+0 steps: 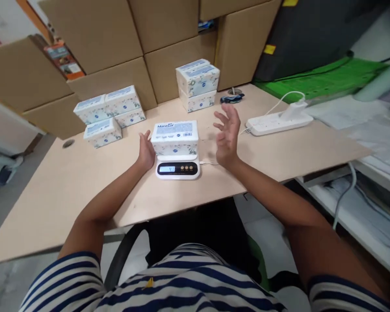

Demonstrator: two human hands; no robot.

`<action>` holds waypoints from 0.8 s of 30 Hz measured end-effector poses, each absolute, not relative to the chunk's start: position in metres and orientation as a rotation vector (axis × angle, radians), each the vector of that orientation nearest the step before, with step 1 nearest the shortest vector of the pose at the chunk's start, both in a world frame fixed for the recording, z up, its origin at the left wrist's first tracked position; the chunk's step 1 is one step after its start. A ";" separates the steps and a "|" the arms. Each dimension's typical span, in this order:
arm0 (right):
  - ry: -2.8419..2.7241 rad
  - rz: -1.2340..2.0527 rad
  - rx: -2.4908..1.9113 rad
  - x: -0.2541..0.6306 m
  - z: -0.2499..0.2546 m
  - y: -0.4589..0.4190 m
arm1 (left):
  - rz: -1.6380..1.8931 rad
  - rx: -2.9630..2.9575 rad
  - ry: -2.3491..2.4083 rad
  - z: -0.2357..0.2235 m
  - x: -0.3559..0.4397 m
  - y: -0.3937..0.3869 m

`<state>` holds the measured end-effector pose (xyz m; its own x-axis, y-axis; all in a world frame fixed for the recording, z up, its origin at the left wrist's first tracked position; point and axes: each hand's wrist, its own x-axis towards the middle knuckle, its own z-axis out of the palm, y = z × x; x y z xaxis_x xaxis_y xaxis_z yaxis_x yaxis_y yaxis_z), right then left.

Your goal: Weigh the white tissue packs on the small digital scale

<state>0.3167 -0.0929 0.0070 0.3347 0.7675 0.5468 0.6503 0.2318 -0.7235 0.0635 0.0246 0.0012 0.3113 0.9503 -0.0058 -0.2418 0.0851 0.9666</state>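
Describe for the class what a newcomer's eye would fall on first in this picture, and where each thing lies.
Probably the white Manhua pack on the digital scale mid-table, with the left hand close beside it and the right hand open, apart from it. Next, perhaps, the piles of similar packs behind, at left and right, before cardboard boxes. The bright green surface stands out at far right.

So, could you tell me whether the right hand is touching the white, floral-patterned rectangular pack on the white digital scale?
Apart: the head view shows a strip of pale, smooth tabletop between the open right hand and the pack.
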 end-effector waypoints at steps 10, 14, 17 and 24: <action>-1.428 0.621 -1.458 0.370 0.001 -0.020 | 1.143 1.042 0.837 -0.010 0.069 0.030; -1.401 1.100 -1.457 0.376 -0.013 -0.024 | 1.154 0.976 0.832 -0.012 0.066 0.032; -1.414 1.126 -1.461 0.365 -0.010 -0.031 | 1.137 1.008 0.857 -0.010 0.063 0.032; -1.430 1.140 -1.451 0.352 0.003 -0.044 | 1.121 0.973 0.869 -0.003 0.062 0.025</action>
<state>0.3516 -0.0440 0.0027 -0.0382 0.9968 -0.0709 0.2914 -0.0568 -0.9549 0.0620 0.0251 -0.0032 0.2189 0.9728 -0.0763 -0.3157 0.1446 0.9378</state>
